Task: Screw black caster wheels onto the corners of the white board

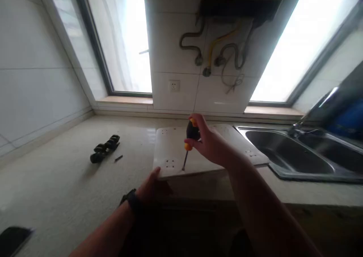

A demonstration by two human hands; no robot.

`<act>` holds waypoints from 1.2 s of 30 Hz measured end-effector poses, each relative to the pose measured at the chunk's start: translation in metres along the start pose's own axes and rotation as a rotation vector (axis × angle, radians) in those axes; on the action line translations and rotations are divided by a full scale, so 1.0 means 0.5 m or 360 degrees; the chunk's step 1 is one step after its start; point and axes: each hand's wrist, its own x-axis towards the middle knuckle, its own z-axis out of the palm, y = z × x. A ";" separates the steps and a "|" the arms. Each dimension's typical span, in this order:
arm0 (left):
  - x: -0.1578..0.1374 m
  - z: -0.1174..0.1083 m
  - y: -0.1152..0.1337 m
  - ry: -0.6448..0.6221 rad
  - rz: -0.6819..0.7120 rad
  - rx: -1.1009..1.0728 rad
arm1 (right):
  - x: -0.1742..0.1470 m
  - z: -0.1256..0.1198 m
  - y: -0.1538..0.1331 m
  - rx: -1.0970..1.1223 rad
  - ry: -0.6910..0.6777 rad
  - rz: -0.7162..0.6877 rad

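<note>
A white panel [204, 151] with small holes near its corners lies on the countertop, its near edge reaching the counter's front. My left hand [154, 185] grips the panel's near left corner, thumb on top and the other fingers underneath. In my right hand [204, 136] is a screwdriver [188, 146] with a black and orange handle, held nearly upright by the fingers wrapped round it. Its tip meets the panel close to the near edge, right of a group of holes; whether a screw sits under the tip is too small to tell.
Black cylindrical parts [104, 148] and a small dark rod [118, 158] lie on the countertop [70, 166] to the left. A dark flat object [14, 240] is at lower left. On the right is a steel double sink [289, 151] with a faucet [297, 128]. Pipes [211, 53] hang on the wall.
</note>
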 end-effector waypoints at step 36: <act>-0.009 0.028 0.014 -0.0026 0.0129 0.0154 | -0.004 0.035 0.000 -0.0371 0.0382 0.0357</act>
